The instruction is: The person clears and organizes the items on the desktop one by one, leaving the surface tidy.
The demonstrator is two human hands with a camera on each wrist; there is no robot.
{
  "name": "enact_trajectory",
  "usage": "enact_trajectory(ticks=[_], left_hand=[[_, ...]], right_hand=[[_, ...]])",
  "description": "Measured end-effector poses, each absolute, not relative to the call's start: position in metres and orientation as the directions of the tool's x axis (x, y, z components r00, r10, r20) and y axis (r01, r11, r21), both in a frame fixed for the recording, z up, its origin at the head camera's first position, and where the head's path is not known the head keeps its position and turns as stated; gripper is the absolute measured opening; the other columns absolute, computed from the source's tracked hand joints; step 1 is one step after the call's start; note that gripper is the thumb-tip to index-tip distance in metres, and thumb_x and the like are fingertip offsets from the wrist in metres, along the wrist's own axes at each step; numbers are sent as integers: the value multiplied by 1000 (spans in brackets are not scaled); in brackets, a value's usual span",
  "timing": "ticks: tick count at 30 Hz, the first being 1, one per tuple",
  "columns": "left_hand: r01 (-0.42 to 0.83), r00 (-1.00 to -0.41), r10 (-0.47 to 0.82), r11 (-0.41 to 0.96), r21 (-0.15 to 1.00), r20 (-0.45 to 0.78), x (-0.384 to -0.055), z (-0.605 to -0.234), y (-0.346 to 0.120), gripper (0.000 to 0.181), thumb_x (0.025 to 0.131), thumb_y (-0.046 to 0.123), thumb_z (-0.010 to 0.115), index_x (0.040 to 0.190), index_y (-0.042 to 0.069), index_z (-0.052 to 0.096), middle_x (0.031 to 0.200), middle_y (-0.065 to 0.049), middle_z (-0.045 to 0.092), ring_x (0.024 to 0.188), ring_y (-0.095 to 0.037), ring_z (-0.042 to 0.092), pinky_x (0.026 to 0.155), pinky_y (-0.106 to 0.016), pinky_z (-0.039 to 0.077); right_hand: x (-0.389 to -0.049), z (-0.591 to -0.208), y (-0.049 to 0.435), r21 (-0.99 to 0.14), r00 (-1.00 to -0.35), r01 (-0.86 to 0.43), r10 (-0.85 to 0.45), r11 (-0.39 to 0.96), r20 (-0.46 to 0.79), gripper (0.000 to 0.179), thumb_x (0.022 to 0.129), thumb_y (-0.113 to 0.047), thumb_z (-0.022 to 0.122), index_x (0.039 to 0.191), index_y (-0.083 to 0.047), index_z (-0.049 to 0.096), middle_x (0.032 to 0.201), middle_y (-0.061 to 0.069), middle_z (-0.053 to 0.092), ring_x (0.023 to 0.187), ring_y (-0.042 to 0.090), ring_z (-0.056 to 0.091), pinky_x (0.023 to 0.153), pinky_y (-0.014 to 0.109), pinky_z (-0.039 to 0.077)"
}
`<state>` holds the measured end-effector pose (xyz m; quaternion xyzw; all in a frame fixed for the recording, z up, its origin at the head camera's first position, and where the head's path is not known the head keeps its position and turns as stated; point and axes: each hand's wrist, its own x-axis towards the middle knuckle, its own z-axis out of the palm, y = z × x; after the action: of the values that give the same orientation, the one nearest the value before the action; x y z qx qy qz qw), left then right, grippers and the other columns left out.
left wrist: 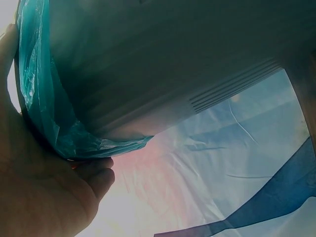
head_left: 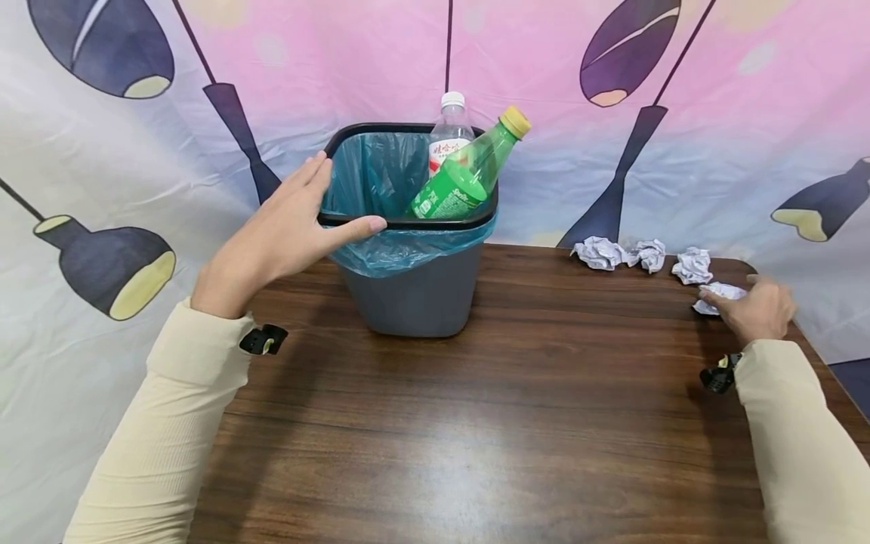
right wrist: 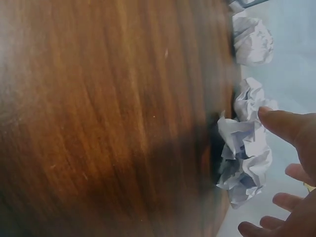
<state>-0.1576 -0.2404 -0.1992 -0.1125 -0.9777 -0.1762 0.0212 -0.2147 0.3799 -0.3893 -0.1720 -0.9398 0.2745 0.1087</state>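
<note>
A grey waste bin (head_left: 414,302) lined with a blue plastic bag (head_left: 381,253) stands on the wooden table; its black rim shows all round. My left hand (head_left: 285,219) rests at the rim's near left corner, thumb straight along the front edge, fingers extended at the left side. On the right, my right hand (head_left: 761,310) reaches over the nearest crumpled paper ball (head_left: 720,296). In the right wrist view its thumb (right wrist: 284,123) overlaps the crumpled paper, while the other fingers are spread apart below.
Inside the bin lean a green Sprite bottle (head_left: 465,177) with a yellow cap and a clear bottle (head_left: 450,136) with a white cap. Several more paper balls (head_left: 598,253) line the back right edge of the table (head_left: 544,408). A patterned cloth (head_left: 530,45) hangs behind.
</note>
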Motion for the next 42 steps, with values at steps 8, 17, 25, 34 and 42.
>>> enact_trajectory(ticks=[8,17,25,34,42], left_hand=[[231,-973,214,913,336,87,-157,-199,-240,114,89,79,48,162,7,-2,168,-5,-10,155,-25,-8,123,-54,2],[233,-972,215,911,341,91,-156,-200,-240,114,89,79,48,162,7,-1,168,-4,-10,155,-25,-8,123,-55,3],[233,-972,217,911,341,86,-157,-199,-240,114,89,79,48,162,8,-2,168,-4,-10,155,-24,-8,123,-55,2],[234,-972,219,911,339,82,-158,-200,-239,115,88,80,47,162,7,-2,168,-6,-8,155,-24,-8,123,-54,2],[240,-971,223,909,342,89,-157,-200,-240,115,88,80,47,162,6,-2,169,-6,-9,155,-25,-8,123,-54,3]], right_hand=[[-217,-392,384,-525,-930,274,361,805,69,78,93,-32,69,144,19,37,140,46,38,133,63,27,112,66,20],[-217,-398,383,-574,-903,333,427,748,33,70,93,-25,66,142,18,41,139,44,41,132,61,33,109,69,28],[-213,-397,383,-619,-862,395,507,679,5,69,95,-25,64,147,12,39,144,41,38,134,60,34,111,66,29],[-210,-377,377,-708,-793,352,597,612,122,68,93,-23,68,146,9,43,143,33,46,135,49,40,114,56,31],[-223,-334,360,-816,-691,308,704,489,161,54,84,-38,78,134,-28,60,93,-28,38,102,0,43,110,28,34]])
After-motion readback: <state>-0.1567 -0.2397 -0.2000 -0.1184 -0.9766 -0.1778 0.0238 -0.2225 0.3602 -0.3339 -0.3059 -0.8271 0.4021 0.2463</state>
